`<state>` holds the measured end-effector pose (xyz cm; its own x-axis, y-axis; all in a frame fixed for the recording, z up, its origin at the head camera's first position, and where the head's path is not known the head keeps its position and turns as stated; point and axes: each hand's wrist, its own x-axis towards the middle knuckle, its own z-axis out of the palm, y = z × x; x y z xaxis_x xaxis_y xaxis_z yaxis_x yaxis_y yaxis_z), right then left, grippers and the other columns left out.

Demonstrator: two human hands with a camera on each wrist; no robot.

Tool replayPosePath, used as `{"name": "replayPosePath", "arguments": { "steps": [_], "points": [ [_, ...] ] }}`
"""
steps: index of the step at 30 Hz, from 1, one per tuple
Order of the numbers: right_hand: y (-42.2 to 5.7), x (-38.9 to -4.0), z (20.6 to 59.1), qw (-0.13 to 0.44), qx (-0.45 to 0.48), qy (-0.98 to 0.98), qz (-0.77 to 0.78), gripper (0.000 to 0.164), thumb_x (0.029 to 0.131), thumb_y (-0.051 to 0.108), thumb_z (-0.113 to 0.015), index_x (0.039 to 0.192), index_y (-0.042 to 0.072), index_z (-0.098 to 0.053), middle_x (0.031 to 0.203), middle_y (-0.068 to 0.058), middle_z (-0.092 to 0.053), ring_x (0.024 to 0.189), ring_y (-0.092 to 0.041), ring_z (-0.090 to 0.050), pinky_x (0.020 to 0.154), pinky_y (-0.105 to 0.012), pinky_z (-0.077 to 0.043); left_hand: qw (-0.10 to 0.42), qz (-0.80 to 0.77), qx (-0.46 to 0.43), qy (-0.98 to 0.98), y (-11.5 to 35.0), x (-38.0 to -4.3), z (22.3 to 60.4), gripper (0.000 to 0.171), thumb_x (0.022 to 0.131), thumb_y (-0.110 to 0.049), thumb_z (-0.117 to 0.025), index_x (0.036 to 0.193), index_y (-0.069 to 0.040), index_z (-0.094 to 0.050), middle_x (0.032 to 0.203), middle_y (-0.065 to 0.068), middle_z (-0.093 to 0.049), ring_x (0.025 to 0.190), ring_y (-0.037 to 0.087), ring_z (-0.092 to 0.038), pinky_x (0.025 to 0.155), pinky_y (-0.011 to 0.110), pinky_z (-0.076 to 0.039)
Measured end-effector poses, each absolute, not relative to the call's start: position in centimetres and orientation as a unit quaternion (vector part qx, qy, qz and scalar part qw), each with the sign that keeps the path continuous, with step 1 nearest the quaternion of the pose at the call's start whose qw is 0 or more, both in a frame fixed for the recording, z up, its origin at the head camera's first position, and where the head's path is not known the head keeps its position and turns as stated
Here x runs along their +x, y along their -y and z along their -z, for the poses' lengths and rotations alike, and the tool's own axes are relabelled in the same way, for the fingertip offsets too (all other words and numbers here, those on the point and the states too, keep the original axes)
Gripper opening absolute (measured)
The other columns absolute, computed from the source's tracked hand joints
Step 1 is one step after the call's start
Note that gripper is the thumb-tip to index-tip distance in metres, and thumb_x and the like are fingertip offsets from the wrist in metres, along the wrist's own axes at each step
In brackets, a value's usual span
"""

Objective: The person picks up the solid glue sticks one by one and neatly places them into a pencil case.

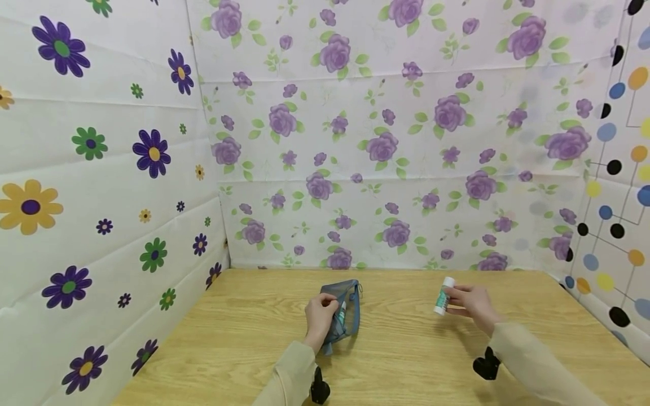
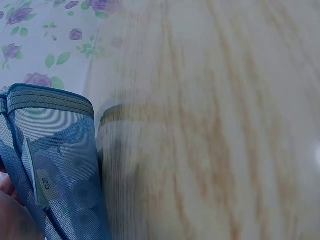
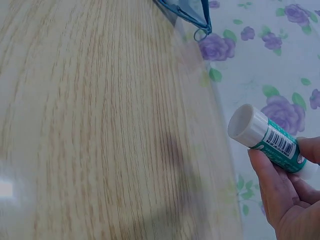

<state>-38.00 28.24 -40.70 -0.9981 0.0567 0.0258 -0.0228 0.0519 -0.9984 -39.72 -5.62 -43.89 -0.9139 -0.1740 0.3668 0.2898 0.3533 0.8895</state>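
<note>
A blue mesh zip pouch (image 1: 356, 316) stands on the table with its mouth open toward the right. My left hand (image 1: 320, 316) pinches its left edge. Inside it shows a green and white glue stick (image 1: 342, 313). Through the mesh of the pouch (image 2: 75, 135) in the left wrist view, several round pale ends appear, along with a small label (image 2: 44, 186). Over to the right, my right hand (image 1: 472, 303) holds another glue stick (image 1: 444, 296) above the table, tilted, between thumb and fingers. A barcode on this glue stick (image 3: 281, 145) faces the right wrist camera.
The wood-grain table (image 1: 396, 349) reaches back to a wall sheet (image 1: 355, 197) printed with purple roses. A flower-patterned sheet (image 1: 117, 242) borders the left side, and a dotted sheet (image 1: 609, 248) the right. Black wrist mounts (image 1: 486, 364) hang below both sleeves.
</note>
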Motion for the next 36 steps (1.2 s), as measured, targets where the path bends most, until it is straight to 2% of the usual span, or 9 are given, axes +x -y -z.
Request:
{"name": "replayPosePath", "arguments": {
  "steps": [10,20,36],
  "points": [
    [-26.3,-37.9,40.6,0.010,0.004,0.731,-0.682,0.059,0.091,0.014,-0.054,0.128,-0.023,-0.025,0.110,-0.032,-0.050,0.097,-0.035,-0.055,0.078,-0.043,-0.045,0.203,0.567,-0.034,0.797,5.7,-39.7,43.8,0.007,0.079,-0.002,-0.063,0.084,-0.002,-0.068,0.071,0.001,-0.058,0.062,0.015,-0.053,0.055,0.030,-0.044],
    [-24.4,-38.3,40.1,0.002,0.008,0.717,-0.697,0.054,0.090,0.012,-0.056,0.125,-0.021,-0.031,0.097,-0.020,-0.057,0.086,-0.028,-0.060,0.080,-0.046,-0.043,0.204,0.567,-0.039,0.797,5.6,-39.8,43.8,0.008,0.078,-0.002,-0.063,0.084,-0.001,-0.068,0.070,0.001,-0.058,0.060,0.015,-0.052,0.054,0.030,-0.044],
    [-21.1,-38.5,40.0,-0.009,-0.001,0.704,-0.710,0.051,0.089,0.011,-0.057,0.124,-0.020,-0.035,0.094,-0.020,-0.058,0.084,-0.029,-0.059,0.076,-0.042,-0.046,0.200,0.566,-0.036,0.799,5.7,-39.4,43.6,0.007,0.079,-0.002,-0.063,0.084,-0.002,-0.068,0.071,0.001,-0.058,0.061,0.015,-0.053,0.055,0.030,-0.044]
  ]
}}
